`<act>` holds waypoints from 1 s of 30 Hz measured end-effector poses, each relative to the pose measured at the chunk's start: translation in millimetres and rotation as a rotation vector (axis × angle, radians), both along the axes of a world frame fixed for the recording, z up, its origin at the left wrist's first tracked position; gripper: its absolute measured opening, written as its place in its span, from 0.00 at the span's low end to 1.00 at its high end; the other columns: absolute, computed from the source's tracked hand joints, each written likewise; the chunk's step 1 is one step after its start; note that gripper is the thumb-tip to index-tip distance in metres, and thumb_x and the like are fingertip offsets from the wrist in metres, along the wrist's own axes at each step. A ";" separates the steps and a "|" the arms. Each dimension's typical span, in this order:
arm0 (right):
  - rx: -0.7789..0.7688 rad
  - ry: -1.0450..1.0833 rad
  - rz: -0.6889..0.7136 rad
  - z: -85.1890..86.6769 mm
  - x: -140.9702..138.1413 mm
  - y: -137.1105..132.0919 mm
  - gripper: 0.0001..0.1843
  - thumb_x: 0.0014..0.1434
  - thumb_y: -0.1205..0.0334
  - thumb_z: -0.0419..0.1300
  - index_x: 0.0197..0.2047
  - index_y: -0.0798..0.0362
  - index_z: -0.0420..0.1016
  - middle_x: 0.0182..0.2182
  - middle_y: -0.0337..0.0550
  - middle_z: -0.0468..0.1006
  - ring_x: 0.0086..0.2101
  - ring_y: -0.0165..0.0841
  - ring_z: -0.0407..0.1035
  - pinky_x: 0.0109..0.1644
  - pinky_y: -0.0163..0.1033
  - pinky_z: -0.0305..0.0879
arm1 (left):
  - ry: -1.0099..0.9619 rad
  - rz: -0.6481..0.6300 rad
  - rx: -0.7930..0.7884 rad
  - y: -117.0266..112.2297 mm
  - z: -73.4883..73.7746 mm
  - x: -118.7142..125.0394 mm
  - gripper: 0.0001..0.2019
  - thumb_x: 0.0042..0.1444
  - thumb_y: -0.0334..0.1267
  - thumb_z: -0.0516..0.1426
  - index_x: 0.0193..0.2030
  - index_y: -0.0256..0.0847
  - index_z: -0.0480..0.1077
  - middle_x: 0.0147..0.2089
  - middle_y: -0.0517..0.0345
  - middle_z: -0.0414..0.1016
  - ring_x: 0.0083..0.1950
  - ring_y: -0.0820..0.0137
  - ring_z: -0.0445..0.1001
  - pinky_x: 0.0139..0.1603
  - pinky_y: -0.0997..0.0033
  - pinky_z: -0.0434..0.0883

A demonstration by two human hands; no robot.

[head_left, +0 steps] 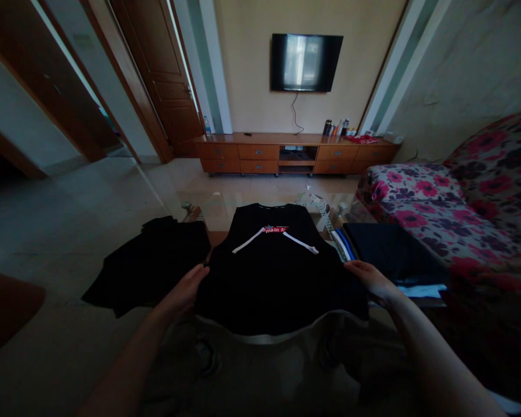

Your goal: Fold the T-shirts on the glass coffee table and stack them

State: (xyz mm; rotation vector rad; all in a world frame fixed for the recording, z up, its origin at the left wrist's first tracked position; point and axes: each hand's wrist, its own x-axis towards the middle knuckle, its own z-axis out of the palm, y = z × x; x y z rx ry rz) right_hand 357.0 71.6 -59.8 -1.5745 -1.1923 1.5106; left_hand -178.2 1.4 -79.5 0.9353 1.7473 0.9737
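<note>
A black shirt point(269, 284) lies spread out in front of me, neckline away from me, with two slanting white stripes and a red printed patch across its chest. A pale edge shows along its near hem. My left hand point(191, 285) pinches the shirt's left side, and my right hand point(372, 279) has its fingers closed on the right side at about the same height. Beyond my left hand is a loose dark garment point(151, 263). A stack of folded clothes point(395, 252), dark on top with white and blue edges below, sits just past my right hand.
The clothes rest on a glass table point(219, 204). A floral-covered sofa point(421, 202) stands to the right. Across the room are a low wooden cabinet point(258, 152) with bottles on it and a wall-mounted television point(306, 62). A wooden door point(160, 75) is at the back left.
</note>
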 end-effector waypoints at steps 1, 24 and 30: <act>0.004 0.008 -0.020 1.7 -0.9 -0.6 0.18 0.57 0.46 0.66 0.43 0.51 0.73 0.35 0.45 0.82 0.36 0.38 0.78 0.38 0.37 0.74 | 0.004 0.001 0.013 1.1 -1.3 1.3 0.26 0.62 0.56 0.56 0.58 0.40 0.69 0.60 0.46 0.76 0.57 0.61 0.76 0.53 0.65 0.74; 0.000 0.154 0.038 31.2 -10.4 -16.1 0.29 0.55 0.53 0.69 0.60 0.48 0.76 0.35 0.42 0.83 0.25 0.30 0.73 0.21 0.29 0.62 | -0.287 -0.161 0.146 -1.8 30.0 13.3 0.35 0.55 0.57 0.63 0.66 0.43 0.67 0.57 0.49 0.77 0.55 0.59 0.77 0.52 0.64 0.75; 0.031 0.066 0.077 44.6 -16.0 -21.2 0.28 0.50 0.55 0.72 0.54 0.54 0.81 0.23 0.37 0.76 0.24 0.30 0.72 0.25 0.30 0.63 | -0.278 -0.171 0.224 -8.3 36.6 21.6 0.52 0.46 0.43 0.71 0.76 0.47 0.53 0.72 0.43 0.63 0.69 0.52 0.68 0.62 0.59 0.72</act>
